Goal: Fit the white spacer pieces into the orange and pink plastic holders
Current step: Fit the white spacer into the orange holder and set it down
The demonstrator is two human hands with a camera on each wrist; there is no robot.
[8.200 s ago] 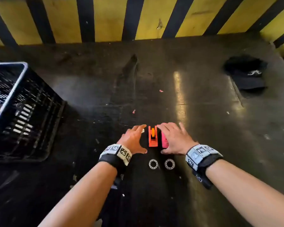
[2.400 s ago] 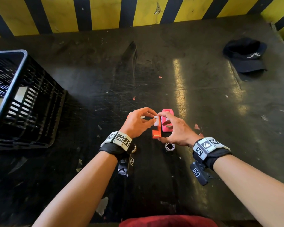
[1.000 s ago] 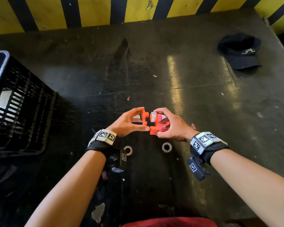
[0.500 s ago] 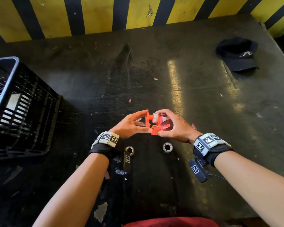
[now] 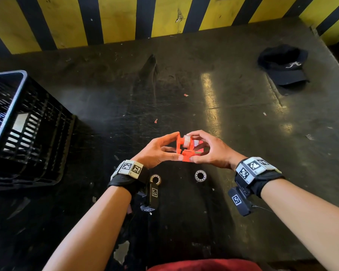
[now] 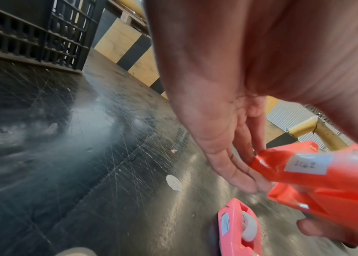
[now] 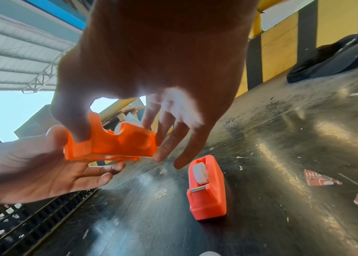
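Fingers of both hands close around the orange plastic holder point(image 5: 185, 149), lifted off the dark scratched metal table point(image 5: 243, 118). On the left hand point(image 5: 155, 151), the thumb and fingertips pinch the holder's near and left edges; in the left wrist view its fingers point(image 6: 237, 173) lie fairly straight against the orange body, which carries a white label with handwritten digits. The right hand point(image 5: 211, 149) grips the other side, thumb pressed on the holder's low end and curled fingers over the top, where a white round spacer piece point(image 5: 186, 141) sits between the orange walls. Whether that spacer is fully seated cannot be told.

Just beyond the hands, the pink plastic holder point(image 7: 206, 188) rests on the table with a second white spacer wheel point(image 7: 200, 174) already in its slot; from the head view it is mostly hidden behind the right hand.

Nearer the person, 2 silver metal bearing rings point(image 5: 200, 175) lie flat on the table, well apart from each other, one partly behind the left wrist. A black slatted plastic crate point(image 5: 27, 133) stands at the left, and a dark baseball cap point(image 5: 284, 69) lies at the far right. Behind the table runs a yellow wall with black diagonal stripes point(image 5: 164, 16). Small pink scraps point(image 7: 320, 177) dot the table surface.
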